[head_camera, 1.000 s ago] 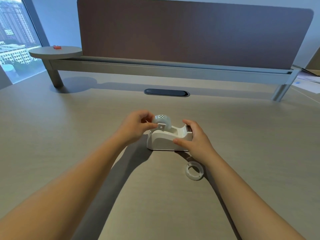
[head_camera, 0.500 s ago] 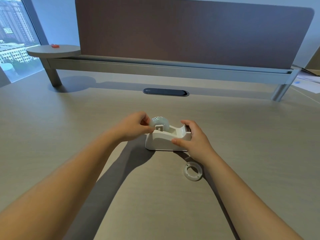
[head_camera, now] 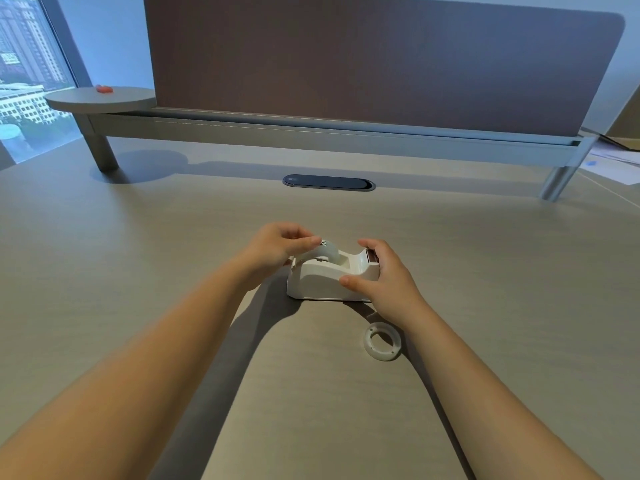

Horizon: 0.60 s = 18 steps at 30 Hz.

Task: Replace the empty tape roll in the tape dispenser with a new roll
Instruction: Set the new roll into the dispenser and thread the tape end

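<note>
A white tape dispenser (head_camera: 320,284) stands on the desk in front of me. A pale grey-white tape roll (head_camera: 325,252) sits low in its cradle, only its upper curve showing. My left hand (head_camera: 277,245) pinches the roll's left side from above. My right hand (head_camera: 384,278) grips the dispenser's right end, thumb on the near wall, fingers by the cutter. An empty white core ring (head_camera: 382,341) lies flat on the desk just behind my right wrist.
The wooden desk (head_camera: 138,271) stretches wide on both sides. A dark cable slot (head_camera: 329,182) lies beyond the dispenser. A brown divider panel (head_camera: 381,60) on a metal rail closes the far edge. A round side shelf (head_camera: 100,98) carries a small red object. Papers (head_camera: 613,161) lie far right.
The tape roll has sunk from above the dispenser down into its cradle, with my left hand following it. My right hand has stayed on the dispenser.
</note>
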Each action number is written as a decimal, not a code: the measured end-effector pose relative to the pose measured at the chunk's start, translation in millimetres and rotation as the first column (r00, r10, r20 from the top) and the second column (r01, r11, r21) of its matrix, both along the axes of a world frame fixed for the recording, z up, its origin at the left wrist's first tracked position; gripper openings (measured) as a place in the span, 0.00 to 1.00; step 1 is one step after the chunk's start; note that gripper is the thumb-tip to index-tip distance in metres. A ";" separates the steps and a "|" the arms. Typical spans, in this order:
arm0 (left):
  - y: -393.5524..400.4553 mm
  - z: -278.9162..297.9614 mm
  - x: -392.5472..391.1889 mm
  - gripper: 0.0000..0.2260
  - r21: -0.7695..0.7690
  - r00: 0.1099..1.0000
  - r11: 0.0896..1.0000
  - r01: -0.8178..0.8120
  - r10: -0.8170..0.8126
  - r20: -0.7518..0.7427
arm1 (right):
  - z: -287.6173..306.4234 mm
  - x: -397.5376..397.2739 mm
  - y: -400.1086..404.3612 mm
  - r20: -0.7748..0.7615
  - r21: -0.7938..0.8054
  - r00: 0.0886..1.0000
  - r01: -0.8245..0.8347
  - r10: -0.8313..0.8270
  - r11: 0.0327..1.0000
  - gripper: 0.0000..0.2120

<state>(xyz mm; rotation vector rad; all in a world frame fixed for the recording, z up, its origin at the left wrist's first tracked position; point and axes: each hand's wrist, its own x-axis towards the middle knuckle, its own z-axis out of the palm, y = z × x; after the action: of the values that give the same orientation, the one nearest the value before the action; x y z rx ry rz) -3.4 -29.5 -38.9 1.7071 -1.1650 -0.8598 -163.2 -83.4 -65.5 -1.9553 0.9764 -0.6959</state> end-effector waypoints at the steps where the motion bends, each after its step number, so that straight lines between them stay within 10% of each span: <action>1: 0.7 0.5 1.2 0.06 0.003 1.000 1.000 -0.002 0.002 -0.011 | -0.1 -0.2 0.5 -0.001 0.001 1.000 0.000 0.000 1.000 0.29; 18: -3.5 -18.2 1.8 0.03 -0.100 0.995 0.994 -0.045 0.036 -0.091 | 6.2 -0.3 -3.2 -0.085 0.007 0.996 -0.031 0.031 1.000 0.27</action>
<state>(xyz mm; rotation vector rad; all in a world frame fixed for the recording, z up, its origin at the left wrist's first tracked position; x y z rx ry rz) -1.6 -33.0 -57.1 1.5881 -1.0922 -0.8296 -163.5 -86.6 -59.2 -2.0053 0.9958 -0.5962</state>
